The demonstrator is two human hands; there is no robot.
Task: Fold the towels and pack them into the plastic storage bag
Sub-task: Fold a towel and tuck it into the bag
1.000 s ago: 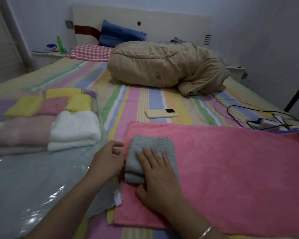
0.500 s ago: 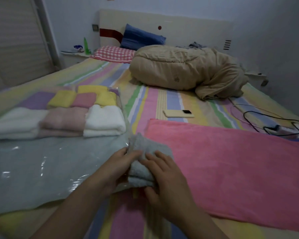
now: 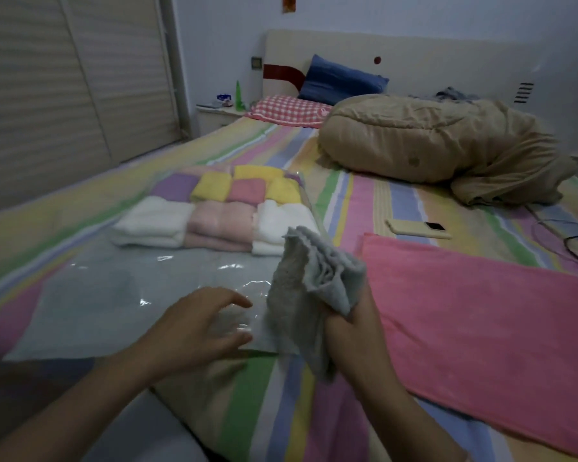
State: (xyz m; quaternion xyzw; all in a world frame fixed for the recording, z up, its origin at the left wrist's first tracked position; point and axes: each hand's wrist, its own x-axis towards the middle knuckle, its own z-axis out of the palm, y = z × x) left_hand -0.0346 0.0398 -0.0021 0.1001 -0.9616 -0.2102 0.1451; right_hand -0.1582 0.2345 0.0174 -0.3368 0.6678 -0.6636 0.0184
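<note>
Head view: folded grey terry towel (image 3: pixel 317 281) gripped upright in right hand (image 3: pixel 354 331). Left hand (image 3: pixel 201 328), fingers spread, holding nothing, hovering at near edge of clear plastic storage bag (image 3: pixel 107 295), mouth just left of towel.

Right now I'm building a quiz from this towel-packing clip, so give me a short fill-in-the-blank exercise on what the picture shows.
1. The right hand grips a folded ____ towel.
2. The left hand hovers open over the mouth of the plastic ____.
3. A large ____ towel lies spread flat on the bed.
4. A ____ lies on the striped sheet beyond that towel.

Missing words: grey; storage bag; pink; phone
</note>
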